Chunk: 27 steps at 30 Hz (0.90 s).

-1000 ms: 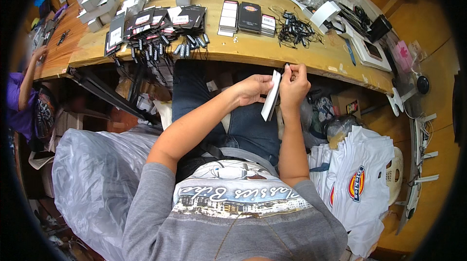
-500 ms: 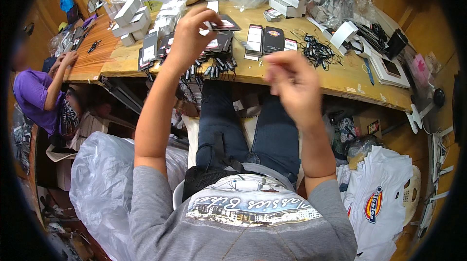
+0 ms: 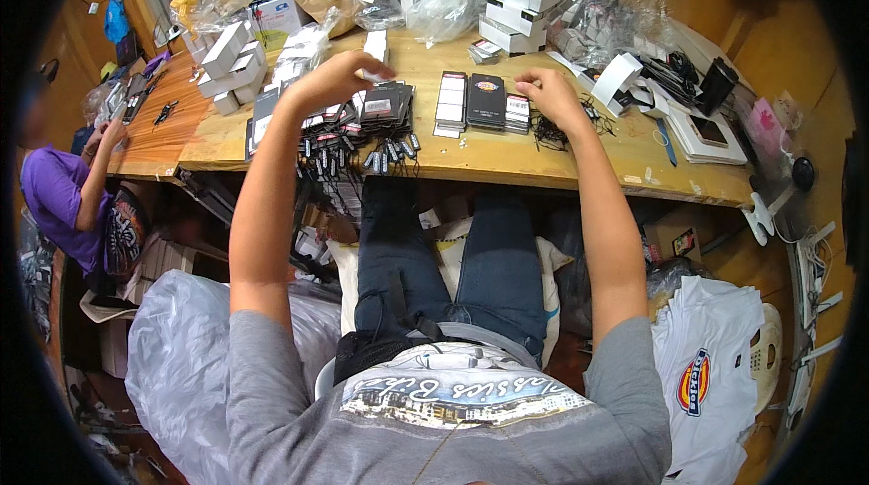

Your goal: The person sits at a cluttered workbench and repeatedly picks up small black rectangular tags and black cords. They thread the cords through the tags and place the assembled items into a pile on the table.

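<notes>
At a cluttered wooden workbench [image 3: 507, 159], a seated person is reaching out with both arms: the left hand [image 3: 333, 80], fingers curled together, is hovering over a fanned pile of dark hang tags [image 3: 367, 118], while the right hand [image 3: 549, 94] is pinching loosely (its grip cannot be made out) above a tangle of black strings [image 3: 550, 132] beside stacked tags [image 3: 486, 101]

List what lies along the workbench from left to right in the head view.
Small white boxes → left hand → fanned dark tags with strings → stacked tag piles → right hand → tangle of black strings → white tape roll.
</notes>
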Each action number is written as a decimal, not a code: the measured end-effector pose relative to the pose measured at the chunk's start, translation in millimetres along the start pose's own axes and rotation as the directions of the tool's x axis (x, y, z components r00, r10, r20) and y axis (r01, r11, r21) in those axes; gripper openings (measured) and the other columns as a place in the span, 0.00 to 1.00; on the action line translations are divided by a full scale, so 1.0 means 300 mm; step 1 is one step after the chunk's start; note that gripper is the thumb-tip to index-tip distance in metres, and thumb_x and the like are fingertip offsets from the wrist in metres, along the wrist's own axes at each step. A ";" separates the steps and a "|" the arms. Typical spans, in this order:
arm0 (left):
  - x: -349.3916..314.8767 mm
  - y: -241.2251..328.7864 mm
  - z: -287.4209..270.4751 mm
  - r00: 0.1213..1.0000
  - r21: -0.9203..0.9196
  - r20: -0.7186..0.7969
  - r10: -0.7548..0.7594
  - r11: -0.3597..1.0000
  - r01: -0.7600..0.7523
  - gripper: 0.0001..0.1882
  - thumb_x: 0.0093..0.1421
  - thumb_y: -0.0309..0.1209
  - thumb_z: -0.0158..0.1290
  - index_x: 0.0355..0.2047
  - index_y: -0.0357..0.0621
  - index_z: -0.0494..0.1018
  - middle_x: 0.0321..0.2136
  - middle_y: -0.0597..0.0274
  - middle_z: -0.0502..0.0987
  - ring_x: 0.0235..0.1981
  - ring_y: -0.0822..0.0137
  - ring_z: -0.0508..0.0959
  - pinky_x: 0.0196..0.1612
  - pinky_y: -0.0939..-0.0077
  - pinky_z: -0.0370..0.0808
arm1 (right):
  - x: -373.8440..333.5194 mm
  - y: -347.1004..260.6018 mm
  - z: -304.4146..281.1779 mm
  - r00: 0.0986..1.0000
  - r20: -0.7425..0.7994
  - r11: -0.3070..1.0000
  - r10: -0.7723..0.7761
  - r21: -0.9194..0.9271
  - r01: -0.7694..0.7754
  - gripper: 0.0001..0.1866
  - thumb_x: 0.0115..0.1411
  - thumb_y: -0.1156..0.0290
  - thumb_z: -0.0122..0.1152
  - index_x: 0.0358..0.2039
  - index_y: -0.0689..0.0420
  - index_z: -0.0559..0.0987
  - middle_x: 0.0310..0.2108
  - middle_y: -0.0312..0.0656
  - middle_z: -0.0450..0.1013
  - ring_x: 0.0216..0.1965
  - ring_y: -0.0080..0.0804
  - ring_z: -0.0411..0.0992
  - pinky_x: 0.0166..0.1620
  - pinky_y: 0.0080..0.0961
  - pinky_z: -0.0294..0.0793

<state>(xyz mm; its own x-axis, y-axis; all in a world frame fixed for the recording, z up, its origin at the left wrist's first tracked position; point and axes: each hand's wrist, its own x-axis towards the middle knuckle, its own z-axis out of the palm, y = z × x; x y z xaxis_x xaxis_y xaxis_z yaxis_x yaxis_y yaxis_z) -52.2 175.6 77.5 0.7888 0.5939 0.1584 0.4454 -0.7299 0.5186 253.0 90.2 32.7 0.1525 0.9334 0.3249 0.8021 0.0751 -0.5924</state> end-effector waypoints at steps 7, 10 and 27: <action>0.337 -0.080 0.211 1.000 0.228 0.014 0.000 0.974 -0.003 0.40 0.32 0.47 0.61 0.45 0.39 0.63 0.44 0.48 0.64 0.47 0.54 0.63 0.49 0.67 0.59 | 0.169 -0.029 0.073 0.920 0.390 0.952 0.044 -0.296 0.080 0.44 0.30 0.50 0.65 0.50 0.52 0.61 0.49 0.50 0.57 0.53 0.45 0.49 0.53 0.36 0.49; 0.407 -0.070 0.233 0.954 0.372 0.212 -0.211 0.921 0.121 0.46 0.26 0.51 0.62 0.46 0.42 0.61 0.45 0.49 0.63 0.47 0.55 0.63 0.47 0.68 0.62 | 0.187 -0.037 0.088 0.909 0.407 0.929 0.088 -0.364 0.073 0.42 0.27 0.50 0.67 0.46 0.52 0.66 0.48 0.49 0.57 0.52 0.47 0.48 0.53 0.36 0.49; 0.363 0.011 0.246 0.839 -0.363 -0.456 -0.298 0.923 0.130 0.22 0.37 0.22 0.57 0.36 0.39 0.65 0.20 0.58 0.72 0.21 0.71 0.71 0.22 0.78 0.66 | 0.245 0.057 0.148 0.951 0.256 0.981 0.172 -0.129 -0.143 0.32 0.28 0.61 0.70 0.37 0.61 0.71 0.37 0.50 0.67 0.40 0.38 0.66 0.43 0.27 0.64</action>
<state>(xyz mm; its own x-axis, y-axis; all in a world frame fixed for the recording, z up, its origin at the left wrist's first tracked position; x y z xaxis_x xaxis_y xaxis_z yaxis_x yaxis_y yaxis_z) 66.4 213.0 34.5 0.3355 0.8697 0.3620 0.3594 -0.4733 0.8043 252.5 175.7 13.7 0.1353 0.9906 0.0179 0.8400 -0.1051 -0.5323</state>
